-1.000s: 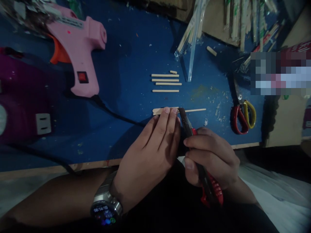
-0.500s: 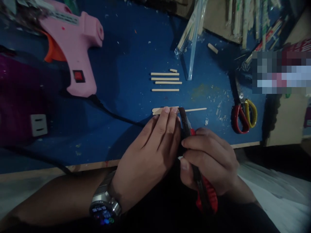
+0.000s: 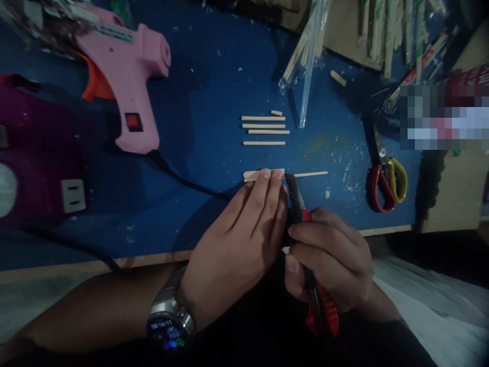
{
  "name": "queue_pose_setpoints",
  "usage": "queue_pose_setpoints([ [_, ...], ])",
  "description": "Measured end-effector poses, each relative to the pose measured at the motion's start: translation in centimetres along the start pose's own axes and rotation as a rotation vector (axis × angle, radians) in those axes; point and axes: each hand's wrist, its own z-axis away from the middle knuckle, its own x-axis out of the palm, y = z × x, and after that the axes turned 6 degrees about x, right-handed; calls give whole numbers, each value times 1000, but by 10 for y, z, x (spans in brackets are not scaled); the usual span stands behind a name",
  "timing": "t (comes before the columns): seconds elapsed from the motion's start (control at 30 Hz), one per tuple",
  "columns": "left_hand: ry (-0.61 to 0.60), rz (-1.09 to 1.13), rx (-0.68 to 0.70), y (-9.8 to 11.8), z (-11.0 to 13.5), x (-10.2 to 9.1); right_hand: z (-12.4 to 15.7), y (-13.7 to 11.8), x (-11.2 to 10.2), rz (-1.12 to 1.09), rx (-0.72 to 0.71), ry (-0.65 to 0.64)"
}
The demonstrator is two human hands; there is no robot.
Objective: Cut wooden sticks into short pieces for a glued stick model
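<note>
My left hand (image 3: 237,250) presses its fingertips down on a flat, round-ended wooden stick (image 3: 251,174) lying along a thin round wooden stick (image 3: 313,174). The thin stick's right end sticks out past the fingers, and its middle is partly covered. My right hand (image 3: 332,255) is closed around a red-and-black hand cutter (image 3: 314,293). The cutter's dark jaw tip lies at the thin stick, just right of the flat stick's square end. A grey blade shows beside the jaw. Above my left hand, several short cut sticks (image 3: 264,126) lie in rows.
A pink glue gun (image 3: 130,76) lies at upper left, its cord running toward my left hand. A purple box with a socket (image 3: 46,153) stands at the left. Scissors (image 3: 385,176) lie at right. A clear glue stick (image 3: 305,97) and bagged sticks (image 3: 387,41) are at the back.
The whole view has shifted slightly to the right. The cutter's jaw tip now sits a little farther from the flat stick's square end. Both hands keep their holds.
</note>
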Motion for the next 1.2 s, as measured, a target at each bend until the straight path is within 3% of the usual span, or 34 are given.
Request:
queue_pose_setpoints([
  [0.33, 3, -19, -8, 1, 0, 1, 4, 1, 8, -7, -28, 40],
  [0.7, 2, 9, -10, 2, 0, 1, 0, 2, 8, -25, 51, 26],
  [1.2, 8, 10, -22, 1, -1, 0, -2, 7, 8, -55, -12, 17],
])
